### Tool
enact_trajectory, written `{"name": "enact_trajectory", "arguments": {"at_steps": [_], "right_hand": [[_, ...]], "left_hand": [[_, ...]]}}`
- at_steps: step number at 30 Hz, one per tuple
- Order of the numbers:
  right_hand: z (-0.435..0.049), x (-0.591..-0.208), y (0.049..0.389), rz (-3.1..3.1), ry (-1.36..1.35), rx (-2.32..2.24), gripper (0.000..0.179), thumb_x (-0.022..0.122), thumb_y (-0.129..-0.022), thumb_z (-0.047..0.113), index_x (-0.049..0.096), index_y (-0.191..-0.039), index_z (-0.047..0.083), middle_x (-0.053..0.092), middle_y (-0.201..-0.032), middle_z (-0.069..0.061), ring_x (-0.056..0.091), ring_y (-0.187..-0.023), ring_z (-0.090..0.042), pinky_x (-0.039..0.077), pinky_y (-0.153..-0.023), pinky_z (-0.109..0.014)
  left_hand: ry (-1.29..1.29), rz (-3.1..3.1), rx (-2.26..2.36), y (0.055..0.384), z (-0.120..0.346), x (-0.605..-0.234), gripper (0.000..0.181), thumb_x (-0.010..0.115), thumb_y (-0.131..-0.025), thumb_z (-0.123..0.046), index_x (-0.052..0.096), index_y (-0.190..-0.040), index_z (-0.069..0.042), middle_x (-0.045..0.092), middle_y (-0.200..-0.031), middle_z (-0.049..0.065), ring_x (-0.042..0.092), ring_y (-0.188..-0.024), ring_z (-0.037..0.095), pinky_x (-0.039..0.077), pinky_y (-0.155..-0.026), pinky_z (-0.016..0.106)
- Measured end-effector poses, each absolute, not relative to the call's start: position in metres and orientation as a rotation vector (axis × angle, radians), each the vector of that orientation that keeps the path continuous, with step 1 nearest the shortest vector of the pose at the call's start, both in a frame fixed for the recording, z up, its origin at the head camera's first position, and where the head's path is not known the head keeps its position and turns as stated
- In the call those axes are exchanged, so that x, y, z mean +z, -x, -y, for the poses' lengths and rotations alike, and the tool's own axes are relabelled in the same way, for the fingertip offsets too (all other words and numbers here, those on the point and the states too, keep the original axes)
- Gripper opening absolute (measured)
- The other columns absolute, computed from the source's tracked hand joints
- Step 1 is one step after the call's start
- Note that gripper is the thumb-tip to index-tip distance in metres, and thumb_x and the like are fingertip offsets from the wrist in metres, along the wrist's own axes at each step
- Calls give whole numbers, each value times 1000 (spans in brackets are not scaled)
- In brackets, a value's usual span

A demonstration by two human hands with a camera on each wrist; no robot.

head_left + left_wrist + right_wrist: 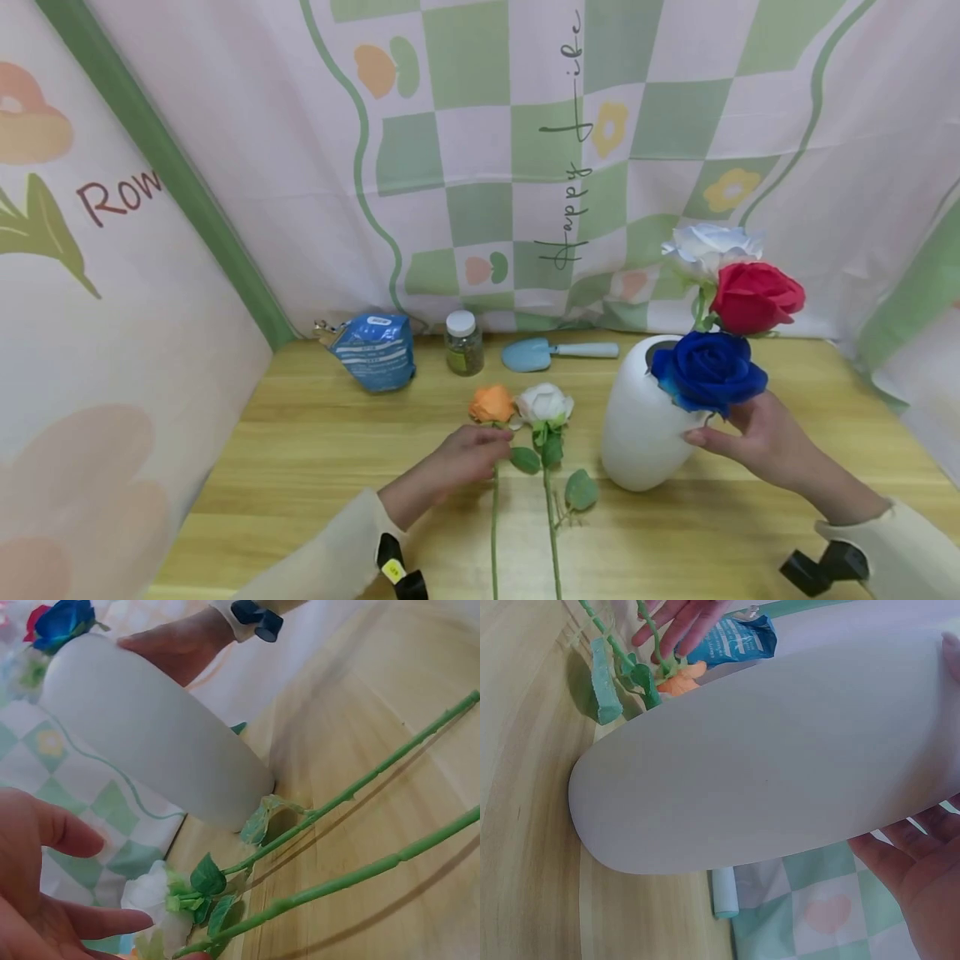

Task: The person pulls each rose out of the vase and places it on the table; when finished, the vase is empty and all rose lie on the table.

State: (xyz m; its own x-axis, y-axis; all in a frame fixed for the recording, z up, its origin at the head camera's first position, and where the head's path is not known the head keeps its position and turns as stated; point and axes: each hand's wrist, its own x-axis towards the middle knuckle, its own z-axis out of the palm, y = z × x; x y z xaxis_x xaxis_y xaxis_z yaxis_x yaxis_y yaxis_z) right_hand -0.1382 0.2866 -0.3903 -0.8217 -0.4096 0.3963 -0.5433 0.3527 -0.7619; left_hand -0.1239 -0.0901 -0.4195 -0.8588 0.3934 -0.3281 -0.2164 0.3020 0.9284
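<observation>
My right hand (768, 442) grips the upper side of a white vase (637, 433), thumb on the near side and fingers behind it. A blue rose (708, 369), a red rose (757, 296) and a pale white rose (716, 246) rise from its mouth. On the table lie an orange rose (491, 403) and a white rose (545, 403), heads away from me. Over the orange rose's stem (495, 525), just below the bloom, is my left hand (471, 454). The left wrist view shows its thumb and fingers spread apart, with a fingertip right at a green stem (337, 881).
Along the back of the wooden table (300, 475) stand a blue bag (375, 354) and a small jar with a white lid (465, 346). A light blue trowel (528, 355) lies beside them. A patterned curtain (480, 133) hangs behind.
</observation>
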Motion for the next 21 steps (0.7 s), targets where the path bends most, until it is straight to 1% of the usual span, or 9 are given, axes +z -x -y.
{"name": "enact_trajectory", "arguments": {"at_steps": [7,10,14,17,19,21], "right_hand": [[-287,-391,138,2466,-869,1481,84,71,-76,-19,44,-145,18,53,-136,26,52,-121,15,48,-90,-1],[-286,-391,138,2460,-872,1483,84,71,-76,-18,43,-146,18,53,-137,25,51,-121,15,48,-90,-1],[-285,-391,138,2444,-893,1492,84,71,-75,-19,43,-147,14,53,-138,23,52,-123,13,47,-92,-1],[-284,-391,138,2431,-902,1500,83,71,-75,-20,43,-146,13,53,-138,22,52,-122,12,48,-92,-2],[-284,-391,138,2427,-904,1501,83,70,-74,-20,44,-146,13,54,-137,22,53,-122,12,48,-92,-2],[-284,-391,138,2426,-903,1500,83,70,-74,-21,44,-145,13,54,-137,23,53,-121,12,48,-92,-2]], "left_hand": [[-206,-2106,1626,120,87,-419,51,53,-95,-20,54,-139,4,50,-149,20,56,-130,35,54,-105,50],[-201,-2130,1625,119,87,-421,48,55,-95,-20,56,-138,2,53,-147,18,60,-124,33,56,-101,47],[-188,-2208,1598,116,89,-421,42,57,-95,-21,62,-133,-2,58,-142,16,65,-114,30,60,-88,36],[-176,-2274,1577,114,90,-419,38,58,-95,-22,66,-127,-4,62,-135,15,67,-107,28,56,-77,30],[-173,-2303,1560,113,91,-418,35,59,-95,-22,68,-124,-5,65,-132,15,67,-105,26,54,-76,29],[-186,-2330,1537,111,92,-418,33,59,-95,-22,69,-121,-5,67,-128,15,67,-105,27,55,-78,31]]}}
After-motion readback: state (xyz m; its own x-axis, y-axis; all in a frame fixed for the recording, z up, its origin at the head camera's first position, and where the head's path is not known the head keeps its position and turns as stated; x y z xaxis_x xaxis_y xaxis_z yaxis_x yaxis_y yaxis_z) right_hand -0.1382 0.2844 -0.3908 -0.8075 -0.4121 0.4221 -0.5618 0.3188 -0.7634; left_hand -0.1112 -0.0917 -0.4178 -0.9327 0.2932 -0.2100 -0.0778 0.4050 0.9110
